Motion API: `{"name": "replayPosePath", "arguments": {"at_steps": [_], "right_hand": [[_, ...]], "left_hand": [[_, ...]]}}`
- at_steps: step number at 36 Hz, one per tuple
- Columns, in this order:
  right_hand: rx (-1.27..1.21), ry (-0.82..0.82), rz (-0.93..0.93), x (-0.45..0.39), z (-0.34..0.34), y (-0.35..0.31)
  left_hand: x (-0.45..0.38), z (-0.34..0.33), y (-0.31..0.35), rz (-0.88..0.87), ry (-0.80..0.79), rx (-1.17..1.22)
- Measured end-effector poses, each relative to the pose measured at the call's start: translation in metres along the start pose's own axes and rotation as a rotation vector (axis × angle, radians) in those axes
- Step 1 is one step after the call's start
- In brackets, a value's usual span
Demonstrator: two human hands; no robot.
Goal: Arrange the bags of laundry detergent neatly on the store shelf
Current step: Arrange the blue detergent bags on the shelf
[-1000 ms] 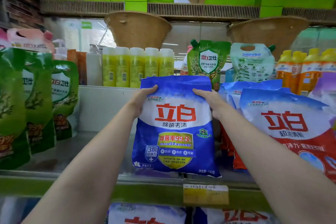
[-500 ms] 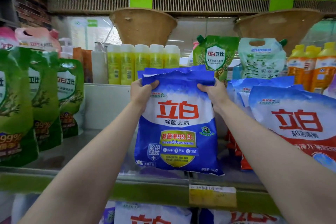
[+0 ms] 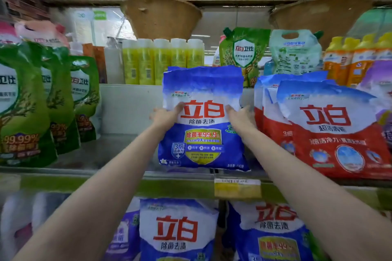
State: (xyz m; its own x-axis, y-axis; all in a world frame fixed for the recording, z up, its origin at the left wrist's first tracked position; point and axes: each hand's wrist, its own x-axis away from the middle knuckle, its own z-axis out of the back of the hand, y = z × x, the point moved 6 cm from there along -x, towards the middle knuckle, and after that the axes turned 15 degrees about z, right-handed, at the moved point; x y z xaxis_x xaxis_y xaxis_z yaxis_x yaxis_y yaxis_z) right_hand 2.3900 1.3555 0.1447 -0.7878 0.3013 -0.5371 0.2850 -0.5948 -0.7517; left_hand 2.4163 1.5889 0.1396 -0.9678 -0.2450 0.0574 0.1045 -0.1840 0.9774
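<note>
Both hands slid down from blue bag's (image 3: 202, 118) top corners to mid-sides. Left hand (image 3: 164, 115), right hand (image 3: 240, 116) fingers clamp it upright on shelf (image 3: 89, 152), beside red bags (image 3: 331, 125). Placement nearly done; release, squaring left.

Middle shelf (image 3: 110, 155), centre: detergent bag (image 3: 202, 118) upright, base on the shelf near its front edge, left hand (image 3: 166, 115) on its left side and right hand (image 3: 240, 117) on its right side. Left of it, past a bare stretch of shelf: row of spouted pouches (image 3: 57, 99), running from near to far. Right, just beside: stacked bags (image 3: 331, 129), one before another. Behind, on a raised far ledge: row of bottles (image 3: 162, 61), then two standing pouches (image 3: 244, 53) to their right, then further bottles (image 3: 356, 59) at far right. Above: two baskets (image 3: 161, 17). On the shelf's front edge, below the centre bag: price tag (image 3: 237, 187). Lower shelf, underneath: more bags (image 3: 176, 233), side by side.
</note>
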Motion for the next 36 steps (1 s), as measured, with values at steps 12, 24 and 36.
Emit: {"name": "replayPosePath", "arguments": {"at_steps": [12,24,36], "right_hand": [[0.009,0.071,0.272,-0.006,0.018,-0.027],[0.114,-0.185,0.106,0.031,0.017,0.000],[-0.353,-0.496,0.111,0.103,0.018,0.004]], "left_hand": [[0.007,0.020,-0.002,-0.207,0.225,-0.077],[0.027,0.023,-0.037,0.060,-0.076,-0.057],[0.089,0.021,-0.059,-0.035,-0.319,-0.226]]}}
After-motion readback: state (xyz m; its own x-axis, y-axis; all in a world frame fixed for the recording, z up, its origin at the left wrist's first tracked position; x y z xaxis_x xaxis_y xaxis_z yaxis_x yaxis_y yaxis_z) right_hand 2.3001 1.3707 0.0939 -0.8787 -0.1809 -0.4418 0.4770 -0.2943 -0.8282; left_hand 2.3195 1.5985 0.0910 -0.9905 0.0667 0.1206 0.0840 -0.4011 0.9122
